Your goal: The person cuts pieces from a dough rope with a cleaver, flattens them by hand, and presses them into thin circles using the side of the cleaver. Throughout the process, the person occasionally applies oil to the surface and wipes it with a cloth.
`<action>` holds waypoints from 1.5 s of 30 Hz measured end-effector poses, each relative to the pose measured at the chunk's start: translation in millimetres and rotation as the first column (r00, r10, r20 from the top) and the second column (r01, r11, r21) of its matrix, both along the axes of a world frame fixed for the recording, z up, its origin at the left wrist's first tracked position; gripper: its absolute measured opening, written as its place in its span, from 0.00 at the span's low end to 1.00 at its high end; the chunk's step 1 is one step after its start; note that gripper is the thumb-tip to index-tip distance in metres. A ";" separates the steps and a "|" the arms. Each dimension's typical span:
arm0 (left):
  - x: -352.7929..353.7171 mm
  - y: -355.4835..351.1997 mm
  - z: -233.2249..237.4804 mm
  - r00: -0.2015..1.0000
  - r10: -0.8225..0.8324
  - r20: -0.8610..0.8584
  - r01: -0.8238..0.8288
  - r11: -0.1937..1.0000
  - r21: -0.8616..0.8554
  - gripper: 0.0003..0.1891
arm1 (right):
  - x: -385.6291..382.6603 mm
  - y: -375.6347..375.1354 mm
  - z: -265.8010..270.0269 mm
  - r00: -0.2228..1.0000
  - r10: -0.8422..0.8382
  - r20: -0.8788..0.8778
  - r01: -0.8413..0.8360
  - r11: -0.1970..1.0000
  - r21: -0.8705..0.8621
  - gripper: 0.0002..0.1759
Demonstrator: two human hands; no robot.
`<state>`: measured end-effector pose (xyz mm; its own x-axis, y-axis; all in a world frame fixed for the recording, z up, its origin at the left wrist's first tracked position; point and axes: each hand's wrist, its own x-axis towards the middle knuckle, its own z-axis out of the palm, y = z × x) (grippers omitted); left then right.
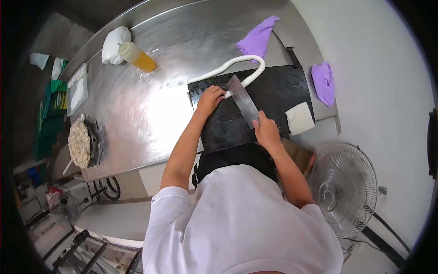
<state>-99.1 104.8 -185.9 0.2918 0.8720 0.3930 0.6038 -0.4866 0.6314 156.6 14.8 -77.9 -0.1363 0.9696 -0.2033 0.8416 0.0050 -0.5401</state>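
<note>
Dough rope (pixel 248 59) lies with its cut end under the left hand (pixel 210 98), whose fingers curl down over it and pin it to the black cutting board (pixel 278 89). From that grip the rope runs away from the person, loops off the board onto the steel table (pixel 137 114), and doubles back to a loose end just beyond the board's far left corner. The cleaver (pixel 243 100) stands with its blade touching the rope right beside the left fingertips. The right hand (pixel 267 130) is closed tight around the handle, which is hidden inside the fist.

No writing can be read anywhere. The squeeze bottle (pixel 137 57) of yellow liquid, well beyond the left hand, shows no label. A green packet (pixel 57 98) far out to the left carries pale print too small to make out.

Just right of the cleaver hand a white block (pixel 299 118) sits on the board's corner. One purple cloth (pixel 258 39) lies past the rope's loop, another purple cloth (pixel 324 82) past the board's right edge. The board's near edge is covered by the person's own dark apron and white shirt. A round pan (pixel 81 142) of pale pieces sits at the table's left end, its contents too blurred to identify. A fan (pixel 344 187) stands on the floor near the right elbow.
</note>
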 end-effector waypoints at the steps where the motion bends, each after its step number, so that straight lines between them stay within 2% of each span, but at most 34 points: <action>1: -0.1 2.0 0.2 1.000 0.009 0.001 -0.009 1.000 -0.003 0.10 | -0.9 0.2 0.8 0.999 0.002 0.035 -0.002 1.000 -0.016 0.14; 3: -1.6 5.1 1.4 0.998 -0.026 -0.061 0.026 1.000 -0.002 0.11 | -5.3 -0.4 -5.0 0.999 0.011 0.051 -0.010 1.000 -0.022 0.14; 7: 11.2 0.9 2.9 0.999 0.021 -0.041 -0.021 1.000 -0.007 0.10 | -26.8 4.3 -34.0 0.999 0.001 0.050 0.000 1.000 -0.011 0.14; 9: 21.8 -1.3 2.2 0.979 0.197 0.055 -0.200 0.979 0.040 0.10 | -39.0 16.3 -34.1 0.999 -0.023 0.033 0.024 1.000 -0.013 0.14; 11: 24.4 -5.3 8.1 0.980 0.187 0.074 -0.191 0.980 0.062 0.09 | -36.2 10.5 -33.1 0.998 -0.062 0.016 0.062 0.998 -0.013 0.15; 13: 23.3 -14.9 18.3 0.941 0.322 0.109 -0.280 0.916 -0.288 0.08 | -23.6 0.5 -38.4 0.983 -0.119 -0.141 0.114 0.992 -0.046 0.17; 14: 21.4 -21.0 18.6 0.931 0.323 0.172 -0.273 0.926 -0.263 0.09 | -15.4 -10.5 -37.6 0.967 -0.168 -0.193 0.169 0.986 -0.008 0.17; 15: 21.7 -30.3 23.5 0.943 0.291 0.163 -0.238 0.929 -0.284 0.09 | -5.5 -28.0 -35.7 0.945 -0.219 -0.242 0.230 0.973 0.018 0.18; 17: 27.3 -45.3 32.9 0.922 0.135 0.364 0.012 0.927 -0.376 0.11 | 13.3 -63.9 -32.1 0.892 -0.323 -0.316 0.362 0.929 0.073 0.17; 18: 29.2 -53.2 34.0 0.966 -0.031 0.258 0.121 0.931 -0.343 0.11 | 19.0 -81.9 -29.5 0.848 -0.383 -0.367 0.446 0.890 0.101 0.17; 19: 32.3 -59.1 30.6 0.950 -0.184 0.250 0.268 0.893 -0.361 0.11 | 24.1 -101.1 -30.0 0.815 -0.434 -0.384 0.514 0.847 0.133 0.16; 21: 41.8 -62.5 41.3 0.851 -0.524 0.038 0.497 0.779 -0.382 0.10 | 27.8 -140.5 -34.9 0.638 -0.660 -0.398 0.712 0.702 -0.021 0.15; 22: 49.6 -64.4 46.1 0.833 -0.552 0.045 0.524 0.758 -0.389 0.10 | 25.3 -159.3 -39.4 0.616 -0.684 -0.390 0.735 0.677 -0.026 0.15; 23: 58.4 -64.3 49.0 0.779 -0.595 -0.200 0.481 0.770 -0.419 0.10 | 21.3 -176.8 -43.9 0.546 -0.732 -0.408 0.798 0.602 -0.013 0.15; 24: 64.6 -63.6 49.6 0.669 -0.605 -0.432 0.434 0.790 -0.433 0.10 | 12.9 -191.6 -42.3 0.471 -0.771 -0.428 0.852 0.523 -0.004 0.14; 25: 69.7 -60.7 50.2 0.650 -0.626 -0.431 0.452 0.774 -0.444 0.10 | 3.5 -207.8 -39.8 0.448 -0.787 -0.424 0.866 0.501 -0.015 0.14; 27: 87.3 -46.0 46.7 0.621 -0.625 -0.474 0.323 0.755 -0.571 0.17 | -17.9 -221.4 -24.5 0.190 -0.907 -0.374 0.905 0.310 -0.291 0.15; 28: 94.8 -48.0 43.2 0.642 -0.551 -0.533 0.277 0.815 -0.509 0.26 | -26.0 -232.3 -25.3 0.165 -0.916 -0.366 0.909 0.285 -0.304 0.15; 29: 97.5 -51.8 46.4 0.625 -0.569 -0.535 0.286 0.804 -0.521 0.26 | -33.2 -242.4 -27.1 0.137 -0.923 -0.359 0.904 0.265 -0.336 0.15; 31: 110.4 -43.7 57.7 0.554 -0.566 -0.610 0.225 0.808 -0.545 0.32 | -30.7 -245.9 -31.8 0.106 -0.922 -0.374 0.903 0.247 -0.352 0.14; 33: 110.9 -39.3 47.3 0.554 -0.573 -0.604 0.249 0.807 -0.536 0.31 | -24.1 -249.7 -37.0 0.270 -0.873 -0.406 0.920 0.358 -0.158 0.12; 35: 115.5 -25.2 36.0 0.467 -0.737 -0.488 0.292 0.650 -0.702 0.32 | -2.1 -245.2 -56.5 0.303 -0.845 -0.440 0.919 0.382 -0.101 0.12; 36: 121.5 -12.4 36.7 0.495 -0.816 -0.297 0.285 0.476 -0.832 0.32 | 9.6 -233.9 -57.1 0.341 -0.817 -0.464 0.913 0.406 -0.043 0.12; 37: 128.3 -18.0 34.9 0.497 -0.813 -0.305 0.276 0.481 -0.832 0.32 | 21.3 -225.7 -55.4 0.342 -0.814 -0.470 0.910 0.411 -0.049 0.12; 38: 140.4 -29.6 41.8 0.744 -0.595 -0.306 0.175 0.615 -0.769 0.32 | 30.8 -204.8 -31.1 0.233 -0.794 -0.561 0.909 0.383 -0.163 0.14; 39: 152.7 -41.2 47.4 0.911 -0.312 -0.269 0.036 0.711 -0.703 0.33 | 42.0 -184.4 -16.9 0.115 -0.764 -0.635 0.890 0.363 -0.276 0.15; 40: 159.9 -57.9 40.9 0.956 -0.159 -0.246 -0.010 0.823 -0.569 0.38 | 55.4 -167.1 -18.5 0.089 -0.703 -0.706 0.894 0.368 -0.254 0.16; 41: 154.1 -70.8 26.3 0.955 -0.156 -0.253 -0.016 0.824 -0.566 0.38 | 69.1 -151.5 -21.7 0.061 -0.638 -0.768 0.900 0.368 -0.234 0.16; 42: 148.3 -82.3 8.8 0.900 -0.215 -0.378 0.070 0.930 -0.360 0.43 | 83.1 -137.3 -25.1 0.109 -0.548 -0.829 0.891 0.423 -0.162 0.16; 43: 147.3 -86.1 0.6 0.828 -0.236 -0.508 0.188 0.971 -0.146 0.47 | 91.5 -124.8 -30.6 0.107 -0.545 -0.831 0.889 0.427 -0.165 0.16; 45: 156.8 -76.0 2.2 0.838 -0.221 -0.499 0.174 0.975 -0.140 0.50 | 105.8 -99.7 -48.9 0.098 -0.289 -0.952 0.889 0.455 -0.047 0.15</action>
<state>57.7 28.8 -183.7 0.5998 0.7972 0.0687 0.7476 -0.5890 0.3069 262.4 -85.0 -126.8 0.7581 0.6517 0.0230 -0.1542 0.2135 -0.9647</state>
